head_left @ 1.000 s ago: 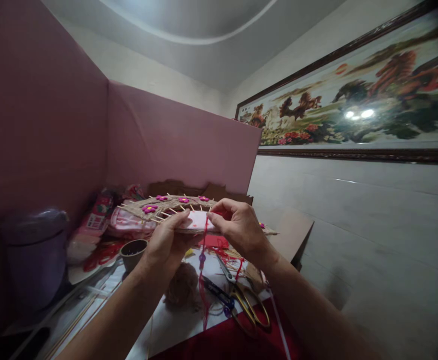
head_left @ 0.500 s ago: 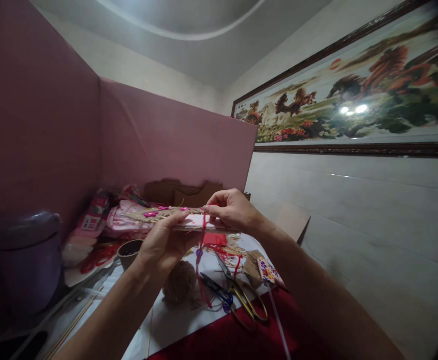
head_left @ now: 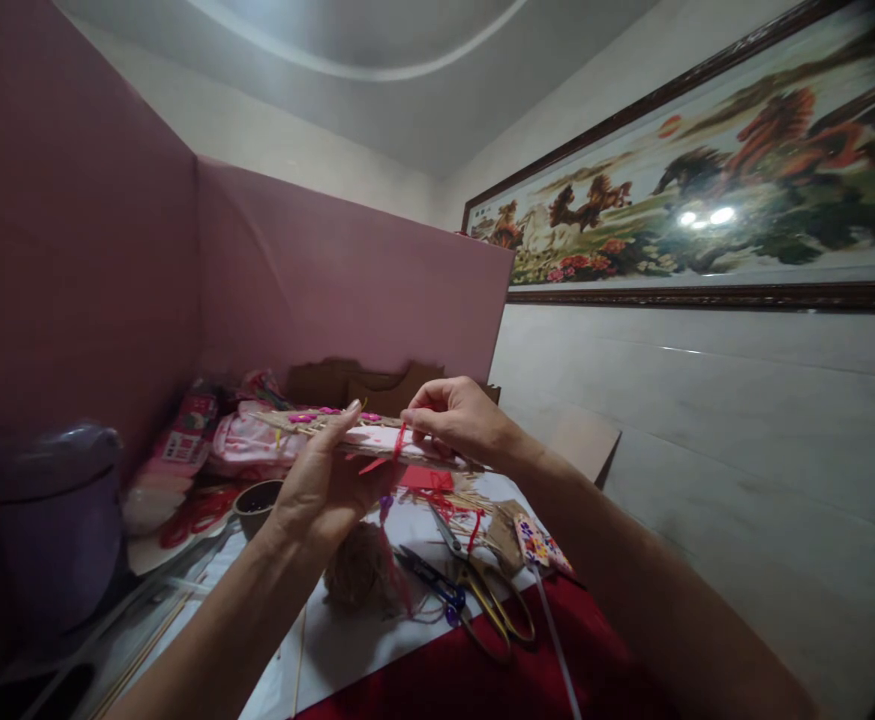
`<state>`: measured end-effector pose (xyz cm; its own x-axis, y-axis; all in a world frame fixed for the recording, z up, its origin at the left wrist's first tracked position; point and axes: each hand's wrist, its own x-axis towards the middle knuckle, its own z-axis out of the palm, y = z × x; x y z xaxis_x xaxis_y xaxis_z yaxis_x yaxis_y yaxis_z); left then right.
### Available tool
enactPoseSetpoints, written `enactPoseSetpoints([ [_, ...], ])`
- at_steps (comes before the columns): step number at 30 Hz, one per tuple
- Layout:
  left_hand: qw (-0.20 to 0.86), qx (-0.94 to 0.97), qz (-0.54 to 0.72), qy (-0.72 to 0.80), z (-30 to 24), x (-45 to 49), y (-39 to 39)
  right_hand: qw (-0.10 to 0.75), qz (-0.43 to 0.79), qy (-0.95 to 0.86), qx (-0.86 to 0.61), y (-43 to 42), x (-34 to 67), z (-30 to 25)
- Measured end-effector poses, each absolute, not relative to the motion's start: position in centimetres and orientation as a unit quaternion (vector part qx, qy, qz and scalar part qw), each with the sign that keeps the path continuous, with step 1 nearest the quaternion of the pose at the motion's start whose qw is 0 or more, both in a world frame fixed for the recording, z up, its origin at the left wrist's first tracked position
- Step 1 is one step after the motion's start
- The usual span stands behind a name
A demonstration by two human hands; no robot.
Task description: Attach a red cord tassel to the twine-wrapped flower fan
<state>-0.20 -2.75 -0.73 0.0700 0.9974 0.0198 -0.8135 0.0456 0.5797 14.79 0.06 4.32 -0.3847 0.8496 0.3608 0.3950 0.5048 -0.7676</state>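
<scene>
Both hands are holding the woven fan point(head_left: 332, 425) above the table point(head_left: 347, 640), now tilted nearly flat. The left hand point(head_left: 317, 490) is clamping its near edge; the right hand point(head_left: 459, 420) is pinching the red cord point(head_left: 399, 440), drawn tighter. A small brown cup point(head_left: 257, 500) is sitting left, contents unclear.

The woven fan-shaped craft piece point(head_left: 332, 428), made of tan twine wound over thin wooden sticks and dotted with small magenta flowers, lies nearly flat and edge-on, resting across the fingertips of the left hand point(head_left: 322, 487) and running under the fingers of the right hand point(head_left: 458, 420). A pale pink-white panel shows along its near edge between the two hands. A red cord point(head_left: 392, 500) is pinched at that edge just left of the right hand's fingertips and hangs down past the left hand, carrying a small dark bead partway along.
</scene>
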Motion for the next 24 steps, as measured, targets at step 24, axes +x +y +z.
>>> enactPoseSetpoints([
  [24,0.673,0.318,0.635,0.206,-1.05,0.01,-2.63,0.373,0.333,-0.774,-0.387,0.02,13.94,4.4],
])
